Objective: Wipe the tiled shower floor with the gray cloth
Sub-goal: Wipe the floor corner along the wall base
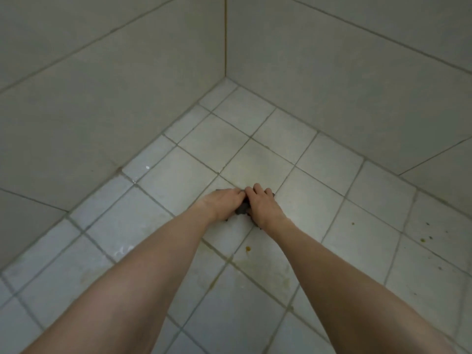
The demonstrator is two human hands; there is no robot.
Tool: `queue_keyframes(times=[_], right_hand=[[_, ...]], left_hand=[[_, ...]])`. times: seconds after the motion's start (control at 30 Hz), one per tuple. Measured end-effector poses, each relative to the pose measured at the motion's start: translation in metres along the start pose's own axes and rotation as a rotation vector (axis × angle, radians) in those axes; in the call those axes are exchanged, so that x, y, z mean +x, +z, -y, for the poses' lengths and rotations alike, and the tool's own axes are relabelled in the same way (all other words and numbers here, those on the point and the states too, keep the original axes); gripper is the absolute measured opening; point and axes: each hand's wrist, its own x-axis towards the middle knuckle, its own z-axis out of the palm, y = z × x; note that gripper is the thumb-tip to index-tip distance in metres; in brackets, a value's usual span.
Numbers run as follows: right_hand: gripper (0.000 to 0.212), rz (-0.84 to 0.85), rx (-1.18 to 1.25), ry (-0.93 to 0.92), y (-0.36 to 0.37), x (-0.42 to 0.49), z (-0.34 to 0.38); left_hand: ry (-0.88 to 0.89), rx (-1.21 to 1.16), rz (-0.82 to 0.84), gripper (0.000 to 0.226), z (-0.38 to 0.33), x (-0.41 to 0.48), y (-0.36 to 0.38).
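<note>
Currently, both bare forearms reach forward and down to the tiled shower floor, hands meeting near the middle of the view. Gray cloth lies bunched on the floor beneath and between the two hands; only a dark strip shows in the gap between them, plus small edges past the left hand's far side, by the right hand's fingertips and below its wrist. Left hand: lies palm-down over the cloth's left part, fingers together and pointing right, tips touching the right hand's fingers; cannot tell whether those tips hook the fabric or only press it. Right hand: knuckles raised, fingers bent down over the cloth's right part, gripping it against the tile. Cloth sits just short of a grout crossing, well apart from the corner where the two tiled walls meet. An orange-brown spot sits on the tile nearer the camera, between the forearms.
</note>
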Motion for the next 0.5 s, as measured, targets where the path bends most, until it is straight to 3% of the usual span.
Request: queue_keyframes(times=[0.1,0.27,0.4,0.5], right_hand=[[0.031,-0.103,0.035,0.032,-0.004,0.017,-0.003],[0.034,-0.248,0.04,0.081,-0.022,0.071,-0.009],[0.032,-0.34,0.029,0.08,-0.043,0.122,-0.012],[0.032,-0.364,-0.008,0.057,-0.055,0.153,-0.014]], left_hand=[[-0.041,-0.036,-0.08,0.034,0.01,0.014,-0.013],[-0.118,0.025,-0.233,0.042,0.035,0.046,-0.047],[-0.223,0.118,-0.294,0.031,0.058,0.08,-0.064],[-0.262,0.068,-0.356,0.034,0.074,0.099,-0.074]])
